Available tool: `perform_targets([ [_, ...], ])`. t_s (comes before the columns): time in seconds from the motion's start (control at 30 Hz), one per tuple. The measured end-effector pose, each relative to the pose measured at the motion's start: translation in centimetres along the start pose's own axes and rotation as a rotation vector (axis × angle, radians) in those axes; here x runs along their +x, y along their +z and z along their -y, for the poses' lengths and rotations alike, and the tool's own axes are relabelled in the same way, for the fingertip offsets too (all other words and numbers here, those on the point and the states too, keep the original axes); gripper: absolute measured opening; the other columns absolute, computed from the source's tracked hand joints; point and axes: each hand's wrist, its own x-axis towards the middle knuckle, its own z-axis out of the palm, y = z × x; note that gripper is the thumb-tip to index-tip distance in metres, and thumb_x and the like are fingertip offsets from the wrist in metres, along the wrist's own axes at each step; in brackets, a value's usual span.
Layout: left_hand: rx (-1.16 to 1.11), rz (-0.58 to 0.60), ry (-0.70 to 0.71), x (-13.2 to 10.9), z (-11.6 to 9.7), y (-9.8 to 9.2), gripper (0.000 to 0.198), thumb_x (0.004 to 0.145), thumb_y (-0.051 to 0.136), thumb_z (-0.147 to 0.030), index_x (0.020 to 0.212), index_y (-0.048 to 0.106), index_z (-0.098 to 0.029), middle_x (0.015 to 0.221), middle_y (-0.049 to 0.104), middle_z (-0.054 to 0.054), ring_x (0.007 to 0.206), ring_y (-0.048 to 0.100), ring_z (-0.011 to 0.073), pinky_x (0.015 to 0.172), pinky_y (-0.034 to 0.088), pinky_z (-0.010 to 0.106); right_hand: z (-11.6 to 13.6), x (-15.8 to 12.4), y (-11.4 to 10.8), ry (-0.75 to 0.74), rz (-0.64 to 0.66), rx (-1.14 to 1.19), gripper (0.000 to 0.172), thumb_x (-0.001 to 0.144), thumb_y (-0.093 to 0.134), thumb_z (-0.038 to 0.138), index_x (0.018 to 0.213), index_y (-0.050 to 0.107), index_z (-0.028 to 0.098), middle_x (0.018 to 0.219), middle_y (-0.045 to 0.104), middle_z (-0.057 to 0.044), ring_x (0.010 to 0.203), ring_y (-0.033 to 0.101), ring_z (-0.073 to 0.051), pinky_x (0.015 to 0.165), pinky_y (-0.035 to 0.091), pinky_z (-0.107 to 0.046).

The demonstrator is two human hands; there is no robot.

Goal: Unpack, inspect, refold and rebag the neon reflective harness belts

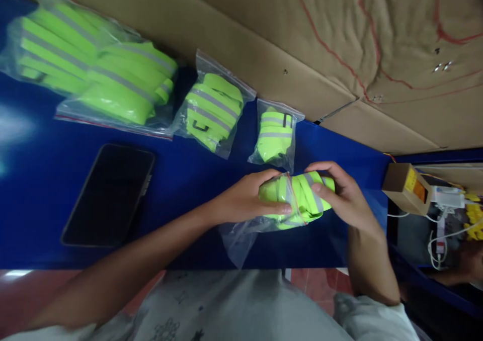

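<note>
A rolled yellow-green reflective strap (307,192) lies partly inside a clear zip bag (241,240) with a red seal line. My left hand (260,197) is closed round the bagged part, thumb on top. At the other end my right hand (343,195) grips the exposed part of the roll, thumb on top and fingers behind. The empty end of the bag hangs toward my body, near the front edge of the blue table (181,180). Just beyond my hands rests a small bagged strap (275,132).
Farther left along the back lie another bagged strap (215,109) and larger bags of straps (124,79). A black phone (109,195) lies at left. Brown cardboard (264,34) borders the back. At right are a small carton (405,187), white cables and another person's hand (470,258).
</note>
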Motion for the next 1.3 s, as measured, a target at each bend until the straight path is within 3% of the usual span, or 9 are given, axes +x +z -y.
perform_targets([
  [0.3, -0.061, 0.011, -0.060, 0.2, 0.1, 1.1, 0.049, 0.074, 0.087, -0.050, 0.105, 0.068, -0.017, 0.089, 0.067, 0.000, 0.080, 0.060, 0.0162, 0.066, 0.042, 0.025, -0.9, -0.5, 5.1, -0.070, -0.294, 0.036, 0.021, 0.096, 0.071, 0.040, 0.111, 0.066, 0.026, 0.101, 0.070, -0.001, 0.087, 0.066, -0.016, 0.077, 0.053, -0.028],
  [0.47, -0.063, -0.059, -0.045, 0.5, 0.3, 1.3, 0.045, 0.077, 0.085, -0.048, 0.105, 0.069, -0.017, 0.094, 0.069, 0.000, 0.086, 0.061, 0.0172, 0.073, 0.045, 0.026, -1.2, -1.9, 5.5, -0.089, -0.117, 0.090, 0.045, 0.107, 0.041, 0.060, 0.135, 0.060, 0.030, 0.134, 0.066, -0.006, 0.121, 0.065, -0.024, 0.102, 0.053, -0.037],
  [0.63, -0.080, -0.168, -0.036, 0.4, 0.1, 1.4, 0.047, 0.079, 0.084, -0.051, 0.109, 0.068, -0.018, 0.102, 0.072, 0.002, 0.095, 0.064, 0.0205, 0.081, 0.048, 0.030, -0.9, -3.0, 4.3, -0.202, 0.156, -0.004, 0.086, 0.099, 0.038, 0.075, 0.170, 0.012, 0.033, 0.177, 0.019, -0.002, 0.163, 0.021, -0.030, 0.133, 0.024, -0.046],
  [0.7, -0.085, -0.142, -0.039, 0.2, -0.1, 1.5, 0.048, 0.080, 0.083, -0.050, 0.112, 0.068, -0.018, 0.106, 0.072, 0.003, 0.099, 0.065, 0.0219, 0.086, 0.048, 0.033, -0.5, -3.1, 3.6, -0.215, 0.254, -0.012, 0.085, 0.099, 0.043, 0.073, 0.169, 0.017, 0.034, 0.175, 0.024, -0.001, 0.161, 0.025, -0.029, 0.132, 0.027, -0.044],
  [0.87, -0.172, -0.182, 0.021, -0.1, -0.4, 1.5, 0.050, 0.081, 0.083, -0.045, 0.119, 0.063, -0.019, 0.112, 0.072, 0.004, 0.106, 0.066, 0.0231, 0.093, 0.049, 0.034, 0.2, -3.1, 3.3, -0.201, -0.133, 0.008, 0.059, 0.104, 0.044, 0.064, 0.154, 0.052, 0.034, 0.147, 0.063, -0.006, 0.140, 0.055, -0.031, 0.118, 0.044, -0.049],
  [1.0, -0.150, -0.254, 0.100, -0.1, -0.6, 1.1, 0.041, 0.083, 0.082, -0.042, 0.113, 0.065, -0.019, 0.115, 0.071, 0.005, 0.111, 0.065, 0.0235, 0.098, 0.047, 0.035, -0.1, -3.1, 3.7, -0.254, 0.093, 0.018, 0.067, 0.099, 0.047, 0.072, 0.155, 0.051, 0.036, 0.144, 0.065, -0.007, 0.134, 0.059, -0.034, 0.113, 0.048, -0.051],
  [1.1, -0.171, -0.259, 0.110, -0.2, -0.8, 1.0, 0.044, 0.082, 0.083, -0.040, 0.116, 0.064, -0.019, 0.119, 0.071, 0.006, 0.114, 0.065, 0.0243, 0.100, 0.048, 0.035, -0.6, -3.1, 3.2, -0.223, 0.036, 0.037, 0.065, 0.101, 0.039, 0.070, 0.157, 0.048, 0.037, 0.142, 0.067, -0.008, 0.132, 0.061, -0.036, 0.118, 0.042, -0.054],
  [1.23, -0.209, -0.270, 0.075, -0.4, -1.1, 1.2, 0.042, 0.081, 0.084, -0.038, 0.112, 0.065, -0.019, 0.109, 0.072, 0.005, 0.106, 0.067, 0.0229, 0.093, 0.052, 0.033, -0.9, -2.9, 2.6, -0.325, 0.190, 0.038, 0.065, 0.097, 0.055, 0.068, 0.154, 0.052, 0.037, 0.136, 0.071, -0.007, 0.133, 0.060, -0.035, 0.122, 0.035, -0.056],
  [1.3, -0.237, -0.267, 0.061, -0.5, -1.2, 1.4, 0.043, 0.079, 0.085, -0.038, 0.112, 0.064, -0.019, 0.106, 0.072, 0.005, 0.100, 0.068, 0.0219, 0.089, 0.053, 0.032, -0.9, -2.7, 2.6, -0.316, 0.059, 0.100, 0.061, 0.095, 0.064, 0.062, 0.149, 0.057, 0.036, 0.135, 0.070, -0.006, 0.130, 0.061, -0.032, 0.120, 0.039, -0.053],
])
